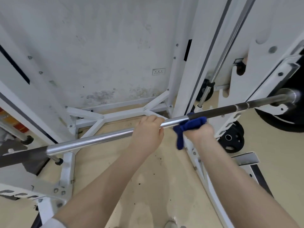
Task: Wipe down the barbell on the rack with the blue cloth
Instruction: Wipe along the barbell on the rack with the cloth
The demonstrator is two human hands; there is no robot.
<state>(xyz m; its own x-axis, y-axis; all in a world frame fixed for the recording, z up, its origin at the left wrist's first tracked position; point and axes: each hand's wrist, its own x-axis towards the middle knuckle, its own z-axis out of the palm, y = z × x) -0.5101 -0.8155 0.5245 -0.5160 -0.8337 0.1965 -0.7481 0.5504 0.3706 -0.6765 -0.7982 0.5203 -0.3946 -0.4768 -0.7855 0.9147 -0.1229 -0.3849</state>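
The barbell (98, 140) runs across the view from lower left to upper right, shiny steel in the middle with dark knurled sections toward both ends. My left hand (148, 132) grips the bar's shiny middle from above. Just to its right, my right hand (196, 131) holds the blue cloth (189, 125) wrapped around the bar where the dark knurling begins. A tail of the cloth hangs down below the bar.
The white rack (185, 63) has uprights on both sides and a base frame on the beige floor. A black weight plate (279, 119) sits on the bar's right end. Another plate (232, 139) stands low by the right upright. A second steel bar (225, 51) leans at the right.
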